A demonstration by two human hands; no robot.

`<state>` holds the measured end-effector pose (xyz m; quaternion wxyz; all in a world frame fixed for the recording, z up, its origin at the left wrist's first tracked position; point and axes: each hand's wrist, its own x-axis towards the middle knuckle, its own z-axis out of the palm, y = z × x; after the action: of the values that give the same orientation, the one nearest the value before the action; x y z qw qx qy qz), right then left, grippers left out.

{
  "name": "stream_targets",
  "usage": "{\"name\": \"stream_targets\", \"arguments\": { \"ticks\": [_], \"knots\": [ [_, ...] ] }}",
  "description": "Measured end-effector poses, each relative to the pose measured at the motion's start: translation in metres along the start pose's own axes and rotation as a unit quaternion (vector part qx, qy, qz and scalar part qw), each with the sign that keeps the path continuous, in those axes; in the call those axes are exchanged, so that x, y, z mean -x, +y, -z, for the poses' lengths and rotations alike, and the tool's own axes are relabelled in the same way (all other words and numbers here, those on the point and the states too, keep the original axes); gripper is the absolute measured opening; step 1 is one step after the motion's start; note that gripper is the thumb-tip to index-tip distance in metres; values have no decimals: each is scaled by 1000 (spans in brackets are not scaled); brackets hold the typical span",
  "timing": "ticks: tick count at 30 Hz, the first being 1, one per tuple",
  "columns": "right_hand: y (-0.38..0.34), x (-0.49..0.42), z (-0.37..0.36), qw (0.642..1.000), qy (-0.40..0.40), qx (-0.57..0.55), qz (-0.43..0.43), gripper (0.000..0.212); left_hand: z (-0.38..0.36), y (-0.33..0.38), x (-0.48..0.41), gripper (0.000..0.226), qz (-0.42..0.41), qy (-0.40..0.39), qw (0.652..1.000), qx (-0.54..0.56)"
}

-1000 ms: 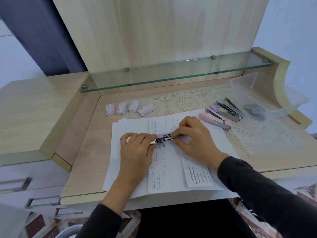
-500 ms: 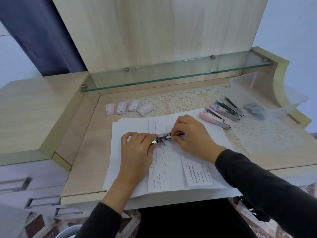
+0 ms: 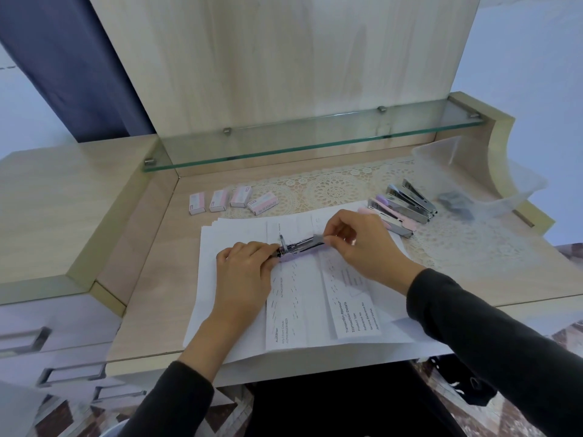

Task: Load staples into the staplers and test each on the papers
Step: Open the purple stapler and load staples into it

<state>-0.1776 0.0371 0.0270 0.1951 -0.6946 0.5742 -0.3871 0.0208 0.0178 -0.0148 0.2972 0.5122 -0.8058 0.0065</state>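
Observation:
A small lilac stapler lies opened on a stack of white papers in the middle of the desk, its metal channel showing. My left hand presses down on the stapler's left end. My right hand pinches something small at the stapler's right end, most likely a strip of staples; the fingers hide it. Several more staplers, pink, lilac and metal, lie in a row to the right on the lace mat. Several pink staple boxes stand in a line at the back left.
A clear plastic tub with dark items inside sits at the far right. A glass shelf overhangs the back of the desk. Printed slips lie on the papers near the front edge. Drawers are at the lower left.
My right hand has lifted off the stapler's top and shifted to its right end, now pinching there. The stapler's metal channel is more exposed. My left hand has stayed put.

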Motion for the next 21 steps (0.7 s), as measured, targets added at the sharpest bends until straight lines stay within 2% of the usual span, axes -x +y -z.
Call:
{"name": "stream_targets", "arguments": {
  "ticks": [3,7,11,14,18,21],
  "knots": [
    [-5,0,13,999,27,-26,-12,11,2,-4,-6,20,0,-19,1000,1],
    [-4,-9,47,997,72,16,-25,11,5,-4,-18,21,12,-69,997,20],
    [14,-22,98,986,153,34,-56,15,5,-2,-23,16,-7,-75,996,43],
    [31,-27,139,972,204,78,-81,7,0,2,-21,13,-9,-66,997,39],
    [56,-28,174,948,237,174,-125,14,-4,6,-11,35,3,-33,999,28],
    [70,-25,178,942,196,208,-176,10,-4,6,-10,48,0,-33,999,28]
  ]
}}
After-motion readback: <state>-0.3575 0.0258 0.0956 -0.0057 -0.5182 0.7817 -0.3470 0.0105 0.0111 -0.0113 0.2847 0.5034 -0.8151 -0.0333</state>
